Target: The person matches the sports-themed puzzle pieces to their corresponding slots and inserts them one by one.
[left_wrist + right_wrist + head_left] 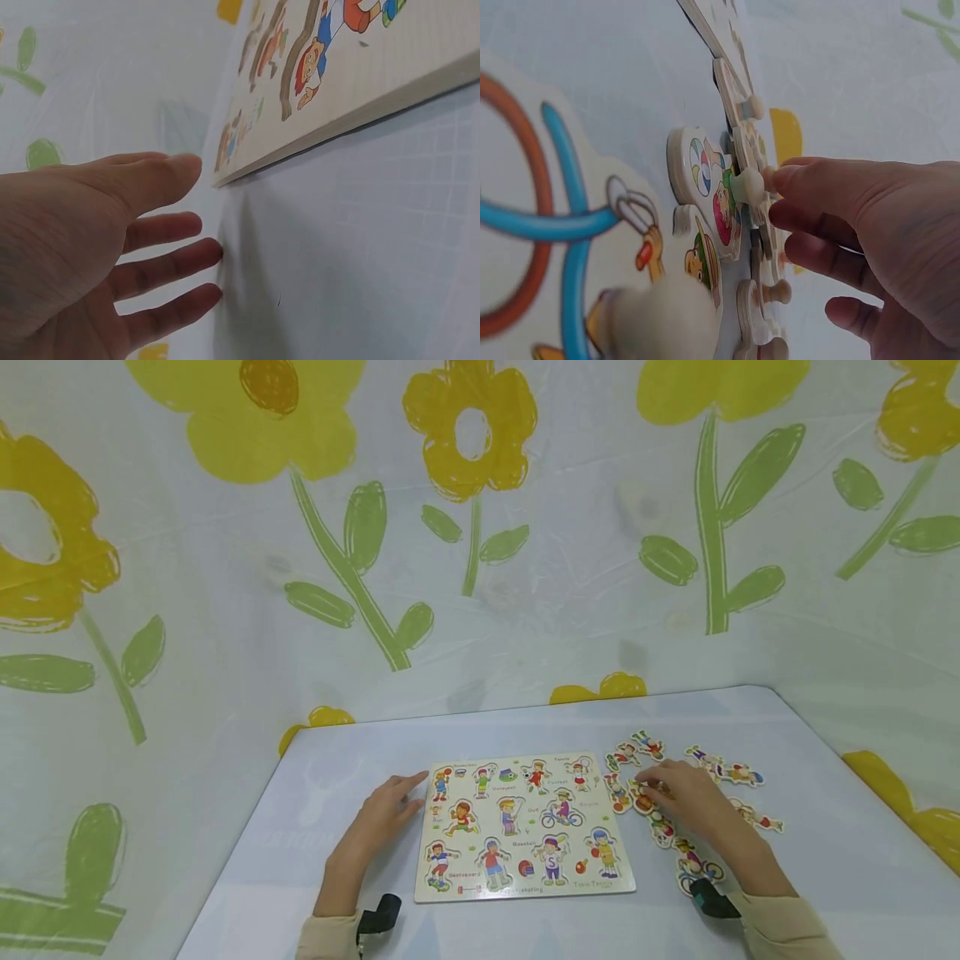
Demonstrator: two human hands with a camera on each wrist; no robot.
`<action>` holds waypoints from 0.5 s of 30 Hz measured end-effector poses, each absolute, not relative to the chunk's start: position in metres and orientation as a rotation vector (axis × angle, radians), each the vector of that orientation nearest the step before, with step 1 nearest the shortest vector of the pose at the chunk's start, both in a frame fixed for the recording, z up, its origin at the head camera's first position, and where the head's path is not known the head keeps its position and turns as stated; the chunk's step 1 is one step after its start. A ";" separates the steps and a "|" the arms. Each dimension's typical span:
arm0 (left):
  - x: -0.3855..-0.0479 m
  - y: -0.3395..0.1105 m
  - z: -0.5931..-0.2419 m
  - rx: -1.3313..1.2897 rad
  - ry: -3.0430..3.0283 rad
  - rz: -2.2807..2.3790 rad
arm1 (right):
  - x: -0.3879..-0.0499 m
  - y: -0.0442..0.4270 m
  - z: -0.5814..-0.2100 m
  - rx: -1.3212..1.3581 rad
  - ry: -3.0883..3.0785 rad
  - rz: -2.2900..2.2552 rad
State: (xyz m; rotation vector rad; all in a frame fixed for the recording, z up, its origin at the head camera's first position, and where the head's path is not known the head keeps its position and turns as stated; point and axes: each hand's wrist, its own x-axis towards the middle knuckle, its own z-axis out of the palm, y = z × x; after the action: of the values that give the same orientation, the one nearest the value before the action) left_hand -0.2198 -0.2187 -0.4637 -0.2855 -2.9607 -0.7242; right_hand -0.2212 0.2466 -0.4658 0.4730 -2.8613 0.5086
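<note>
The puzzle board [525, 827] lies flat, printed with children playing sports. My left hand [382, 817] is at its left edge, fingers spread and holding nothing; in the left wrist view the hand [97, 240] is beside the board's corner [330, 112]. To the right of the board, my right hand [693, 797] is over a group of loose wooden figure pieces. In the right wrist view the thumb and forefinger of that hand [885, 232] pinch a small wooden knob [769, 177] on one piece, whose picture is mostly hidden behind a ball-figure piece [686, 169].
A bicycle piece [696, 867] lies near my right wrist. Farther right are a skateboard piece [742, 774] and another figure piece [757, 817]. Two more pieces [648, 745] lie behind my right hand. A flowered curtain [465, 635] surrounds the white table [330, 777].
</note>
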 end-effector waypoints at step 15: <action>-0.220 -0.214 -0.465 -0.378 -2.962 -0.712 | -0.222 0.244 -0.469 0.613 -2.840 0.539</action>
State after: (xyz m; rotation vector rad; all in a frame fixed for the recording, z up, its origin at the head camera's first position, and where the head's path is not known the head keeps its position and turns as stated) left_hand -0.2202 -0.2138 -0.4652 -0.3782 -2.9623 -0.7124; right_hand -0.2221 0.2438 -0.4687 0.6133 -2.8395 0.5388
